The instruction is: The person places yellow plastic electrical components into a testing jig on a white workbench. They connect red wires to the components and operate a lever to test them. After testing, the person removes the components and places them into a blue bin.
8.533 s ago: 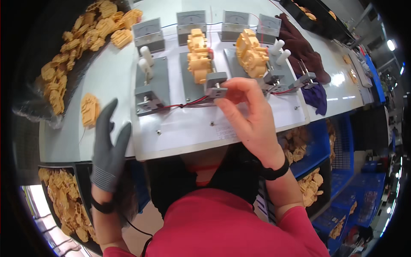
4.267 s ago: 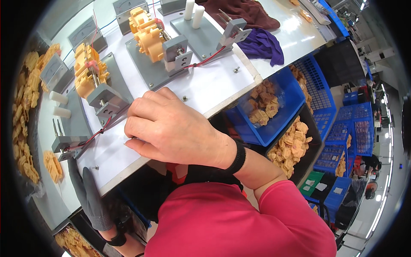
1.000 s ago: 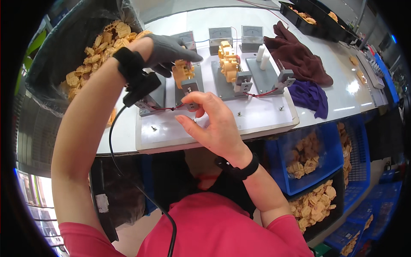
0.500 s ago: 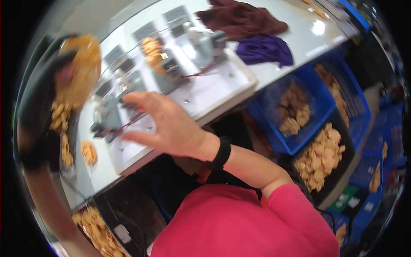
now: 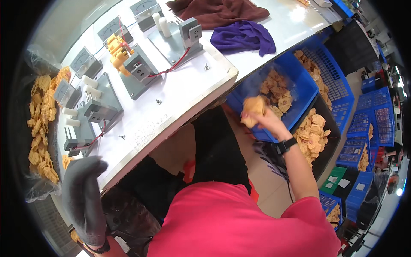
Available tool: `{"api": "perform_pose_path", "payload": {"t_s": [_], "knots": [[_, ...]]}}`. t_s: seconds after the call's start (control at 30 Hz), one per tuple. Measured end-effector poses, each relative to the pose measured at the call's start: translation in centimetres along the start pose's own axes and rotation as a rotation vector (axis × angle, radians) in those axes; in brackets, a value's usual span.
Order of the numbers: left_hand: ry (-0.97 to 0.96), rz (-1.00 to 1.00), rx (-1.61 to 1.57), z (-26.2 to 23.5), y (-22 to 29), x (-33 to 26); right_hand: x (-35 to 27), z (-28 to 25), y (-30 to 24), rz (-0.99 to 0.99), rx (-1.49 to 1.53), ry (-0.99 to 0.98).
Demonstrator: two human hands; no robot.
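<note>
My right hand [image 5: 270, 123] is out to the right, its fingers closed around a blurred yellow plastic part [image 5: 254, 108] at the near edge of a blue bin [image 5: 306, 100]. Similar parts [image 5: 280, 92] lie inside that bin. At the left edge of the table, my left hand [image 5: 84, 192] wears a grey glove; its fingers stretch forward and bend slightly, with nothing visible in them. Just beyond the glove lies a yellow part [image 5: 66, 161], partly covered. On the white board [image 5: 171, 92], a yellow part [image 5: 120, 53] sits on a grey test fixture [image 5: 139, 77].
More grey fixtures [image 5: 173, 45] with white posts, red wires and dial meters [image 5: 113, 31] stand on the board. A brown cloth [image 5: 218, 13] and a purple cloth [image 5: 244, 37] lie behind. Yellow parts fill a tray at left [image 5: 40, 124] and a black bin [image 5: 312, 135] at right.
My right hand has swung from over the fixtures to the blue bin and now holds a yellow part. My left hand came down from the far left, without the yellow item it held. The view shifted.
</note>
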State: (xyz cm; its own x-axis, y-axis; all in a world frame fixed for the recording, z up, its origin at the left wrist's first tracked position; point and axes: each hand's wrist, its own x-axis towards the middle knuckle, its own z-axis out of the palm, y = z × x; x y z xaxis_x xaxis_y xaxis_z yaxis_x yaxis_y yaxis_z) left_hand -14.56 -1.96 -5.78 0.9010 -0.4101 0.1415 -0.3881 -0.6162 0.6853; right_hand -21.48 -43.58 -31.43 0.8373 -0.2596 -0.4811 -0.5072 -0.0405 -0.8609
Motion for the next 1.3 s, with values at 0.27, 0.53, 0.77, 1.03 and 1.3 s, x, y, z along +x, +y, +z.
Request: {"api": "perform_pose_path", "payload": {"t_s": [0.27,0.53,0.77,1.03,1.3], "knots": [[0.421,-0.245,0.069,0.4,-5.6,-4.4,3.4,0.2,0.6,-0.219,0.105,0.33],[0.906,-0.27,-0.061,0.3,-13.0,-6.3,-5.3,6.8,-13.9,-0.644,-0.094,-0.139],[0.665,-0.406,-0.138,3.1,-15.1,-4.2,-1.7,12.7,-18.3,-1.29,-0.601,0.079],[0.402,-0.317,-0.196,2.2,-17.4,-5.7,0.8,15.0,-19.0,-1.292,-0.603,-0.008],[0.438,-0.414,-0.262,2.6,-18.1,-5.2,0.9,14.3,-18.9,-1.264,-0.559,-0.056]]}}
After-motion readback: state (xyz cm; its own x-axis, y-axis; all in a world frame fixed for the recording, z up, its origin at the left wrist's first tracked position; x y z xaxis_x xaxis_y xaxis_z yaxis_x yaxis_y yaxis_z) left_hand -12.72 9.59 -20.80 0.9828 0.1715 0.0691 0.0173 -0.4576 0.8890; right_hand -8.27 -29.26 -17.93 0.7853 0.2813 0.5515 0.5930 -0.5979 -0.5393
